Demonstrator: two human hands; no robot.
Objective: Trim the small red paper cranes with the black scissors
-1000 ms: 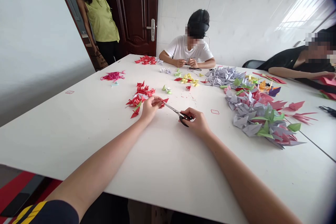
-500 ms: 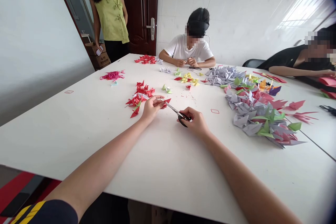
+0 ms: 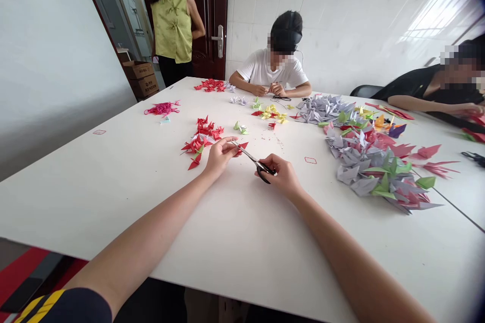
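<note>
Black-handled scissors (image 3: 258, 163) are gripped in my right hand (image 3: 282, 174), their blades pointing up and left to the fingertips of my left hand (image 3: 222, 155). My left hand pinches a red folded paper piece (image 3: 241, 149), which shows just beyond its fingers by the blade tips. Whether the blades touch the paper is too small to tell. Close to the left of that hand lies a cluster of red paper cranes (image 3: 204, 136) with a green one among them.
A big heap of grey, pink and green cranes (image 3: 364, 161) covers the right side of the white table (image 3: 132, 212). Yellow cranes (image 3: 271, 112) and pink string (image 3: 162, 108) lie farther back. Two people sit across and at the right; another stands by the door.
The standing person has shifted right, uncovering more of the cardboard boxes. The hand of the person at the right has moved slightly. My hands and the scissors look almost unmoved.
</note>
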